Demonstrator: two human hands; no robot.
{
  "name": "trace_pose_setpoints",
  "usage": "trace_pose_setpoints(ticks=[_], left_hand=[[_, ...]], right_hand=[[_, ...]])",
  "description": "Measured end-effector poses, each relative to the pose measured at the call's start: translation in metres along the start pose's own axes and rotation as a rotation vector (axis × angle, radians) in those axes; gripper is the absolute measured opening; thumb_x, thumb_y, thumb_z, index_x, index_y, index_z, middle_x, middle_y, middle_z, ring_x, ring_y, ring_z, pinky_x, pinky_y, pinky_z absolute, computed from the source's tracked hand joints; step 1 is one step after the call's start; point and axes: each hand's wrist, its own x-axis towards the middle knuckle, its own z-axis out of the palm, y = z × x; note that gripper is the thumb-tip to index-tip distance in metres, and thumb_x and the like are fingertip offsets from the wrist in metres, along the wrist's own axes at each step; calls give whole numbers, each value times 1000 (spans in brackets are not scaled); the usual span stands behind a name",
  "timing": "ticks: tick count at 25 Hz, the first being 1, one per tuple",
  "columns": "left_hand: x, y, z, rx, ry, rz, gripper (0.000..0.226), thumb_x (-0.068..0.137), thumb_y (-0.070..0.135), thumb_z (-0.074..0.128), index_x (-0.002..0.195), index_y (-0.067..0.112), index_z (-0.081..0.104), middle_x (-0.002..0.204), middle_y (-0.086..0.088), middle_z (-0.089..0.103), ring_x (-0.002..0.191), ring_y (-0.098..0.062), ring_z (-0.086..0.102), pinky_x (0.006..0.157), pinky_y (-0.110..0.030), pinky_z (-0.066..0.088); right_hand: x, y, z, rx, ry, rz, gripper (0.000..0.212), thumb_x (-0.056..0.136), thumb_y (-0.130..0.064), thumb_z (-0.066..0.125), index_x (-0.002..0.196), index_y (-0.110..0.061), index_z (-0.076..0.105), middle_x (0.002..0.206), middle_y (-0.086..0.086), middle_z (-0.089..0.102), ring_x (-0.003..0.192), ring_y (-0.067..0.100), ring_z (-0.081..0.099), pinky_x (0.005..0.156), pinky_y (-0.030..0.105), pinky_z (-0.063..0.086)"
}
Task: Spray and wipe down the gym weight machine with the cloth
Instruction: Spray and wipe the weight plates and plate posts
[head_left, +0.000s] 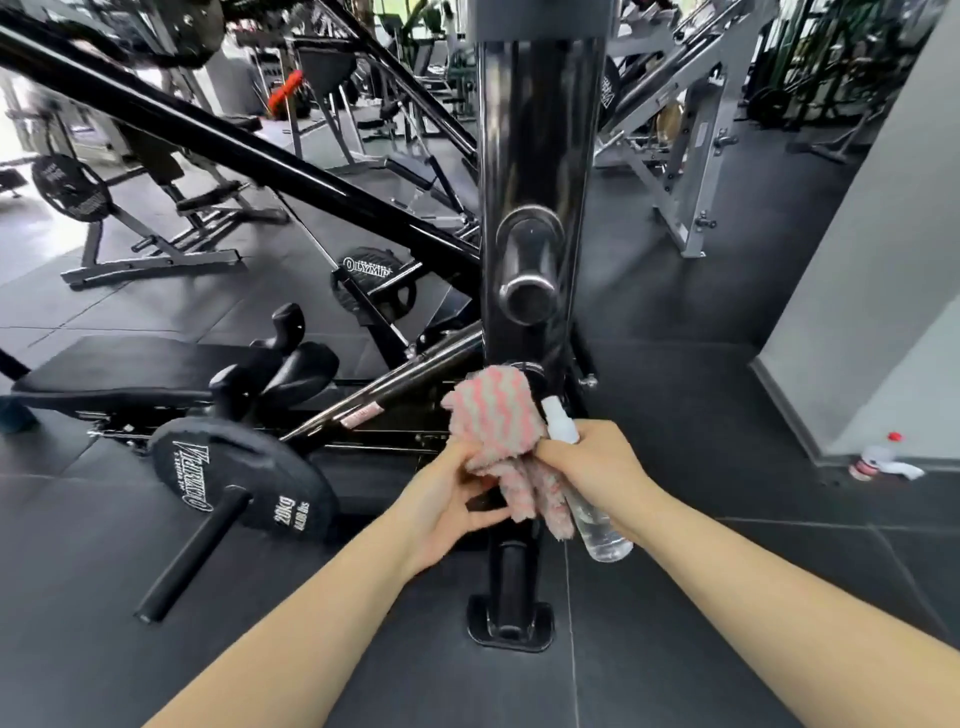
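Head view: the cloth (493, 415) hid much of my spray bottle (597, 525), gripped in my right hand (597, 467); my left hand (447, 499) pinched the cloth near the weight machine (540, 156) upright. Dark rubber floor (727, 322); far equipment blurred.

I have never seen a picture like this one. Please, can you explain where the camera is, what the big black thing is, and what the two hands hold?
The camera sits on a person's head and looks forward and down, so both bare arms reach in from below. The tall glossy black metal post is part of a gym weight machine. The left hand pinches a fluffy pink-and-white striped cloth. The right hand has its grip around a clear plastic spray bottle, and the cloth also hangs against that hand. A black 20kg weight plate sits on a bar to the left, above the dark rubber floor.
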Motion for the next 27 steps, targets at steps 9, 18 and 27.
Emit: trace_pose_setpoints(ticks=[9, 18, 27], left_hand=[[9, -121, -102, -385, 273, -60, 29, 95, 32, 37, 86, 14, 59, 67, 0, 65, 69, -17, 62, 73, -36, 45], [76, -238, -165, -313, 421, -31, 32, 99, 33, 32, 97, 11, 56, 63, 1, 63, 75, -21, 59, 76, -36, 43], [171, -316, -257, -191, 424, 82, 31, 98, 31, 34, 111, 10, 55, 89, -8, 65, 91, -24, 59, 92, -42, 43]], right_hand=[[22, 136, 36, -2, -140, 634, 59, 81, -61, 59, 78, -3, 65, 59, 5, 53, 50, 21, 49, 56, 29, 46], [86, 256, 89, -70, -219, 714, 66, 85, -67, 46, 72, -4, 61, 55, 4, 48, 45, 18, 43, 53, 26, 38], [142, 381, 125, -23, -178, 611, 59, 87, -59, 44, 71, -5, 60, 51, 2, 47, 44, 18, 43, 52, 26, 36]])
